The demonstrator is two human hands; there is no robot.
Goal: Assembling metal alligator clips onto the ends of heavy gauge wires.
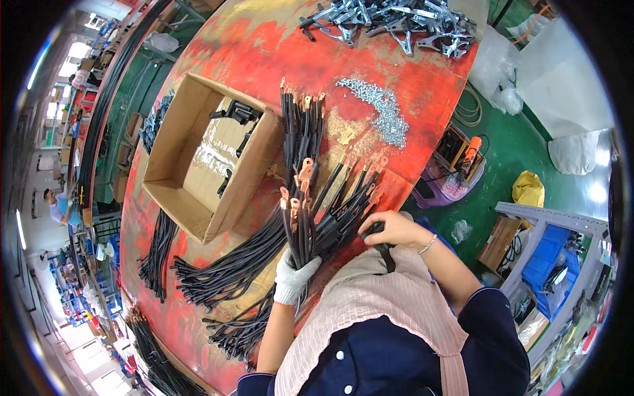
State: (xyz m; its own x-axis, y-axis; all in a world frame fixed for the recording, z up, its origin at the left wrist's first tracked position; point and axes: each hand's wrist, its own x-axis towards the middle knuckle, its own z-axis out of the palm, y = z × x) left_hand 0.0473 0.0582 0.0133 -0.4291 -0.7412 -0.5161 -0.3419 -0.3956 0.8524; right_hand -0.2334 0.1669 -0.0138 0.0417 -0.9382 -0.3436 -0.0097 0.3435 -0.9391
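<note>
A white glove covers my left hand (294, 278), which is closed round a bundle of black cables (302, 237) tipped with copper lugs (306, 171). My bare right hand (401, 231) is closed on a small dark black piece (375, 229), largely covered by the fingers, so its kind is unclear. More lugged cables with thick black sleeves (333, 228) lie between my hands on the red worn table (422, 86). Beyond them rests another cable bundle (304, 132), its copper ends pointing away from me.
An open cardboard box (175, 142) with a few black pieces stands left of the cables. Small silver screws (383, 109) are spread at the far right, and metal clamps (403, 23) are heaped at the far edge. A grey metal shelf (561, 218) stands right.
</note>
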